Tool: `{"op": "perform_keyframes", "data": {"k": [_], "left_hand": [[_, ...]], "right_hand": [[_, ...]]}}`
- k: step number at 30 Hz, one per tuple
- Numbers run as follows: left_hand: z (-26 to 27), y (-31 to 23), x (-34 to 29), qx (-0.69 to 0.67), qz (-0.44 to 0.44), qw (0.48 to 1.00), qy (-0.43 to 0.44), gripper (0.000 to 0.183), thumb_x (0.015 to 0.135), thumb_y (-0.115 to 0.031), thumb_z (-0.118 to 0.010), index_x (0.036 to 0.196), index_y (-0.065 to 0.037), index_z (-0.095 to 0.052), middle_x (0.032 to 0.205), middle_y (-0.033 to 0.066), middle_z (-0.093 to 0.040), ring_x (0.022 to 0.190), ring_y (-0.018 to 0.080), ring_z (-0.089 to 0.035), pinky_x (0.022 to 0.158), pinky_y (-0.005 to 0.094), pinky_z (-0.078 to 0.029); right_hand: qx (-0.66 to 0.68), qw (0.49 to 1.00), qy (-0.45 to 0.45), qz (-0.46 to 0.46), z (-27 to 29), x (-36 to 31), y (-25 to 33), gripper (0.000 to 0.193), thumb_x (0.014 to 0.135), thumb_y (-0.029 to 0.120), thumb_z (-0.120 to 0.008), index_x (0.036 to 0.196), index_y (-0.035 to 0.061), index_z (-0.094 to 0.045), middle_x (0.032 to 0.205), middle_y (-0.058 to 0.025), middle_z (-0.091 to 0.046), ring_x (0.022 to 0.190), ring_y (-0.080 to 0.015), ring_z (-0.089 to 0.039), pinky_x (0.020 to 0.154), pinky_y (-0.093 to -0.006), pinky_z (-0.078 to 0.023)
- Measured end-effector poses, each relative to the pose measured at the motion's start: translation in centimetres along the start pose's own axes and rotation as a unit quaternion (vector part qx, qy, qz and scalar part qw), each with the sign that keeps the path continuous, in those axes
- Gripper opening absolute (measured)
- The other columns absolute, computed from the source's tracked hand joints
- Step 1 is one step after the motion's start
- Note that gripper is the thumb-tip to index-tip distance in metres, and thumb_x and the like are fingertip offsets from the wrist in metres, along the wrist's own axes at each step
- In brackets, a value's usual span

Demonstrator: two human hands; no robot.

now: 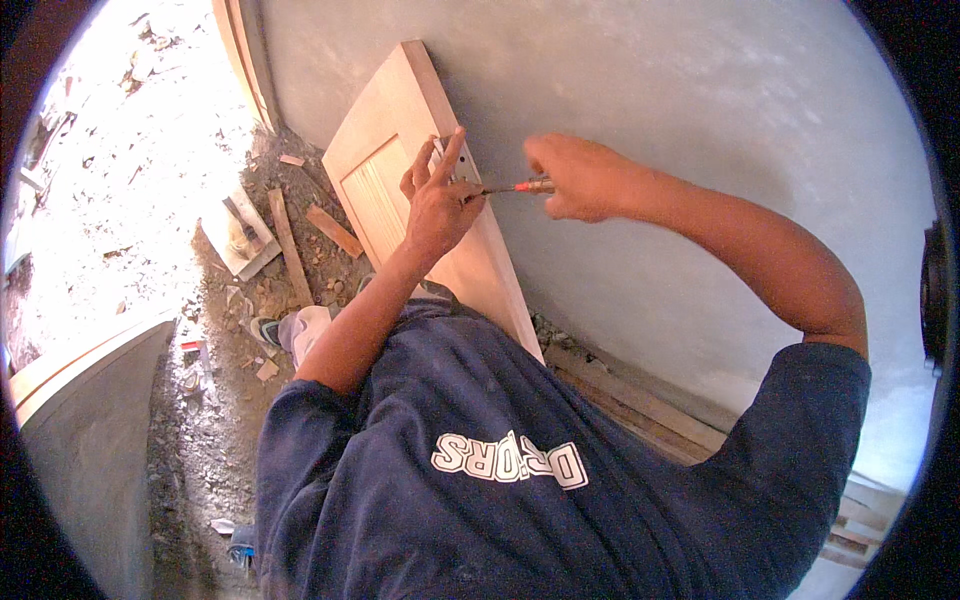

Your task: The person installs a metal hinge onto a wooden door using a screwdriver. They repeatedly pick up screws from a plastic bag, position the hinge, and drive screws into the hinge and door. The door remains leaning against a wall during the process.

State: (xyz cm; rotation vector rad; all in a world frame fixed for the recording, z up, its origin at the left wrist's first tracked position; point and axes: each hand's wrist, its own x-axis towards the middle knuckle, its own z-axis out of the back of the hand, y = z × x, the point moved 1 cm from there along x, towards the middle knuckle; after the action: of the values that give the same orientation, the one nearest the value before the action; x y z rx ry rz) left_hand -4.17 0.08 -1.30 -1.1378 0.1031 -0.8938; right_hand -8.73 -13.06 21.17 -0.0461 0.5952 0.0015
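Observation:
A pale wooden panel door (400, 115) stands on its edge, leaning near the wall. On its upward edge is a small metal plate with dark holes, which looks like a hinge (461, 158). My right hand (580, 178) grips the handle of a screwdriver (520, 187), its shaft pointing left at the door edge. There my left hand (440, 210) pinches around the screwdriver's tip with thumb and a finger, while other fingers stretch up beside the plate. Those fingertips hide any screw at the tip.
A grey plastered wall (680, 90) rises close on the right. Wood offcuts (288, 240) and a pale block (240, 235) litter the dirt floor at left. A low grey wall (95, 450) stands at lower left. Planks (640, 400) lie along the wall's foot.

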Motion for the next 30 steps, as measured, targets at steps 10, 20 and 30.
{"op": "perform_keyframes", "data": {"k": [10,20,30], "left_hand": [[0.2,0.3,0.0,-0.078,0.02,0.997,0.007,0.056,0.07,-0.024,-0.089,0.12,-0.017,-0.066,0.165,0.0009,-0.033,0.152,0.0378,-0.022,0.115,0.0556,-0.022],[0.4,0.7,0.1,-0.042,-0.008,0.999,0.022,0.053,0.07,-0.024,-0.087,0.117,-0.016,-0.062,0.164,0.0012,-0.034,0.151,0.0421,-0.021,0.113,0.06,-0.022],[-1.6,0.4,-0.2,-0.071,-0.019,0.997,0.008,0.085,0.08,-0.017,-0.076,0.154,-0.018,-0.035,0.17,0.0194,-0.003,0.154,0.0499,-0.002,0.118,0.0667,-0.012]], "right_hand": [[0.039,0.993,0.091,-0.071,-0.5,1.1,-0.6,0.022,0.089,0.019,-0.07,0.105,0.0048,-0.067,0.085,-0.0117,-0.068,0.071,-0.0305,-0.066,0.054,-0.0394,-0.05],[-0.073,0.99,-0.073,0.096,-1.5,-0.9,-1.5,0.013,0.09,0.017,-0.067,0.096,0.0052,-0.066,0.087,-0.0086,-0.063,0.076,-0.0286,-0.066,0.059,-0.0459,-0.053],[0.115,0.982,0.125,-0.087,0.0,0.7,-0.6,0.02,0.092,0.02,-0.066,0.093,0.0006,-0.063,0.078,-0.0155,-0.068,0.072,-0.0353,-0.067,0.062,-0.0518,-0.052]]}}
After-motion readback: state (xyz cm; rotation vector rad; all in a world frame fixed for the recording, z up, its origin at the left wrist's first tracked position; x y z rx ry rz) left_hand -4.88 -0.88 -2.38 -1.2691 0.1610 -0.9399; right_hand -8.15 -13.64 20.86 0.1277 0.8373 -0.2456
